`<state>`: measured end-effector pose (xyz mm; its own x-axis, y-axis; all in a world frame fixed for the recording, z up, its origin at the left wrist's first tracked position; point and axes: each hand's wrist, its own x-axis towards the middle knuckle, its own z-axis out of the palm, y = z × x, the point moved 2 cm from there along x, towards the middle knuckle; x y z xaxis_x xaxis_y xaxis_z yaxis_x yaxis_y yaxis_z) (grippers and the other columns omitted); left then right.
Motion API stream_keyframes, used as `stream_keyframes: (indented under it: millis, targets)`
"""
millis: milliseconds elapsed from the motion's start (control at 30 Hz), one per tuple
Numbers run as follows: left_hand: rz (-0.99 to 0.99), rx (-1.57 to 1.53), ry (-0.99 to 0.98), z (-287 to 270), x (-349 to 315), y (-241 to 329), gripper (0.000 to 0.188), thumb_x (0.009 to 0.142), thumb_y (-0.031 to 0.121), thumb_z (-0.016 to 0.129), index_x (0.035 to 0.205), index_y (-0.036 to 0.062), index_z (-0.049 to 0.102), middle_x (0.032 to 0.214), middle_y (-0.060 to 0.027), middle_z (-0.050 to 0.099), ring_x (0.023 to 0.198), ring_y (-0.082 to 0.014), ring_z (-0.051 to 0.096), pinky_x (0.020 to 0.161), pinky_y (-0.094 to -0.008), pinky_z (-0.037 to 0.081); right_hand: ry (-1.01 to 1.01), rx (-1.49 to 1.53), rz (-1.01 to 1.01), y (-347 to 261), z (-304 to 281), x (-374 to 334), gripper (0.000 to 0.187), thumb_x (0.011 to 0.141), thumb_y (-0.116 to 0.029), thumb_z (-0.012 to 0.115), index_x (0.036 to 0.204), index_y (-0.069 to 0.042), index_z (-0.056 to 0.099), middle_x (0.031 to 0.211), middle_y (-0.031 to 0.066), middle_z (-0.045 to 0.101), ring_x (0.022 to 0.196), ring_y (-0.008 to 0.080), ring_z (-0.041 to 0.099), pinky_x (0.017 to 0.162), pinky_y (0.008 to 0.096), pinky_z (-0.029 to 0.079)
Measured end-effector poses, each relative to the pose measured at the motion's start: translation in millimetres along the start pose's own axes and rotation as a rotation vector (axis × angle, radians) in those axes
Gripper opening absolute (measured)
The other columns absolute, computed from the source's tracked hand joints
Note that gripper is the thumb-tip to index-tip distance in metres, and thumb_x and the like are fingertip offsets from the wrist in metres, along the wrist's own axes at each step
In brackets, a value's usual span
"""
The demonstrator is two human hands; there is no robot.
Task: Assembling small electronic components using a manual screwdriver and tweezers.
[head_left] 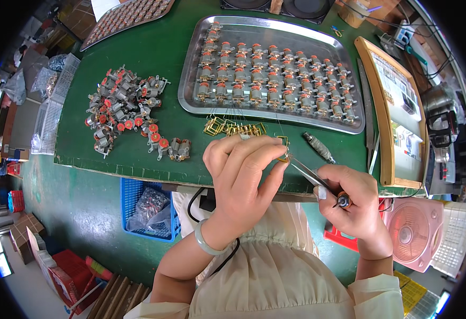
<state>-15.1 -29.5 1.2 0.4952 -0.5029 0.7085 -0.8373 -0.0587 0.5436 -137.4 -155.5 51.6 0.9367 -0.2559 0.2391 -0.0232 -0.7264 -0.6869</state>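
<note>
My left hand (246, 173) pinches a small brass-coloured rectangular frame (284, 141) between thumb and forefinger, above the bench's front edge. My right hand (352, 199) is closed round metal tweezers (306, 171), whose tips meet the work at my left fingertips. The round end of a dark and orange handle (344, 200) also shows in my right fist; its kind is hidden. Just beyond my left fingers lie several more brass frames (235, 129) with thin wires running toward the tray. A grey wrapped, rod-like tool (318, 147) rests right of them.
Behind stands a metal tray (190, 101) with rows of small metal parts with red tops (257, 93). A loose heap of similar parts (121, 101) lies left on the green bench (78, 143). A wooden frame (375, 106) stands right, near a pink fan (411, 231). Below is a blue basket (129, 210).
</note>
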Motion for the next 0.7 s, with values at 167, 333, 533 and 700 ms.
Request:
stream_keyframes:
  millis: [167, 333, 533, 700]
  targets:
    - [-0.016, -0.023, 0.034, 3.1, -3.1, -1.6, 0.029, 0.065, 0.007, 0.069, 0.092, 0.0117, 0.058, 0.094, 0.0013, 0.060, 0.090, -0.0191, 0.047, 0.082, -0.0359, 0.030, 0.003, -0.005, -0.003, -0.9, 0.0, 1.0, 0.024, 0.064, 0.004, 0.060, 0.088, 0.000, 0.057, 0.064, 0.0080, 0.053, 0.048, 0.0186, 0.051, 0.045, 0.0280, 0.042]
    - [0.009, 0.007, 0.022, 0.6, -2.2, -0.7, 0.029, 0.066, 0.005, 0.069, 0.092, 0.0099, 0.058, 0.094, -0.0013, 0.061, 0.090, -0.0207, 0.048, 0.081, -0.0352, 0.033, 0.000, -0.001, -0.006, -0.9, 0.7, 1.6, 0.024, 0.064, 0.004, 0.060, 0.088, 0.000, 0.057, 0.064, 0.0078, 0.054, 0.048, 0.0185, 0.051, 0.045, 0.0278, 0.042]
    - [0.021, 0.019, 0.021, 2.4, -4.0, -1.2, 0.029, 0.066, 0.007, 0.069, 0.093, 0.0100, 0.058, 0.095, -0.0012, 0.061, 0.090, -0.0208, 0.048, 0.081, -0.0357, 0.033, 0.001, -0.015, 0.003, 0.1, 1.6, 2.5, 0.024, 0.065, 0.004, 0.059, 0.088, 0.000, 0.057, 0.064, 0.0075, 0.054, 0.047, 0.0180, 0.050, 0.045, 0.0275, 0.042]
    - [0.009, 0.010, 0.026, 4.0, -5.2, -1.5, 0.030, 0.066, 0.009, 0.069, 0.094, 0.0120, 0.058, 0.096, 0.0016, 0.060, 0.090, -0.0197, 0.047, 0.083, -0.0373, 0.031, 0.008, -0.013, 0.011, -0.1, 2.0, 3.5, 0.024, 0.064, 0.005, 0.059, 0.088, 0.000, 0.057, 0.064, 0.0074, 0.054, 0.047, 0.0178, 0.049, 0.044, 0.0276, 0.041]
